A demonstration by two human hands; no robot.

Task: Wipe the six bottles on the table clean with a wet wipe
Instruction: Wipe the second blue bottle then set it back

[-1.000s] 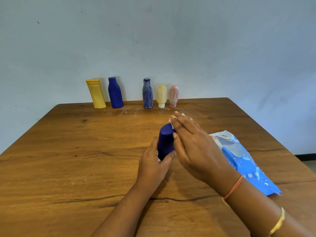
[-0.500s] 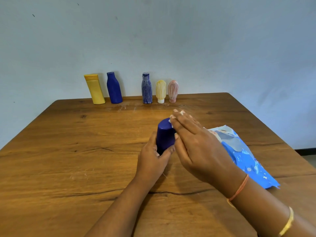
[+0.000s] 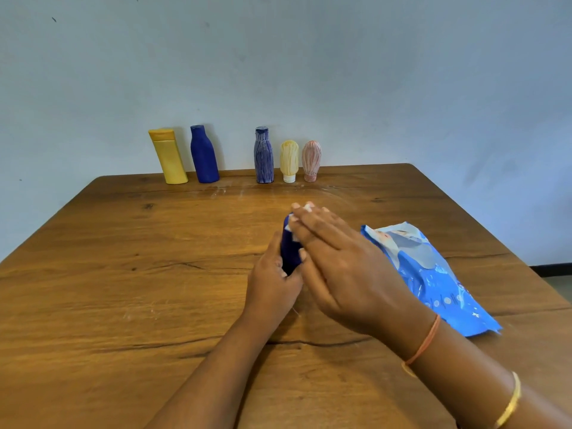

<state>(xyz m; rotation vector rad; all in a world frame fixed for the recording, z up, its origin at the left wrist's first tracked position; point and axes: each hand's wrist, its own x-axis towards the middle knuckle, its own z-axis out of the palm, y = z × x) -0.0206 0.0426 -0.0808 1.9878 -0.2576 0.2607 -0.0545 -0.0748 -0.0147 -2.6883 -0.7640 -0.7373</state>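
A dark blue bottle (image 3: 289, 253) stands at the middle of the wooden table (image 3: 123, 274). My left hand (image 3: 274, 286) grips its lower part from the left. My right hand (image 3: 337, 264) lies flat against the bottle's right side with straight fingers, pressing a white wet wipe (image 3: 306, 208) onto it; only bits of the wipe show at the fingertips. Five more bottles stand in a row at the far edge: a yellow one (image 3: 168, 156), a dark blue one (image 3: 203, 154), a blue-streaked one (image 3: 263, 156), a small pale yellow one (image 3: 289, 161) and a small pink one (image 3: 311, 161).
A blue wet-wipe packet (image 3: 433, 280) lies flat on the table just right of my right hand. A pale wall stands right behind the bottle row. The table's right edge drops off past the packet.
My right hand has slid left across the bottle's top with the wipe, covering more of it. The left hand keeps its grip on the bottle.
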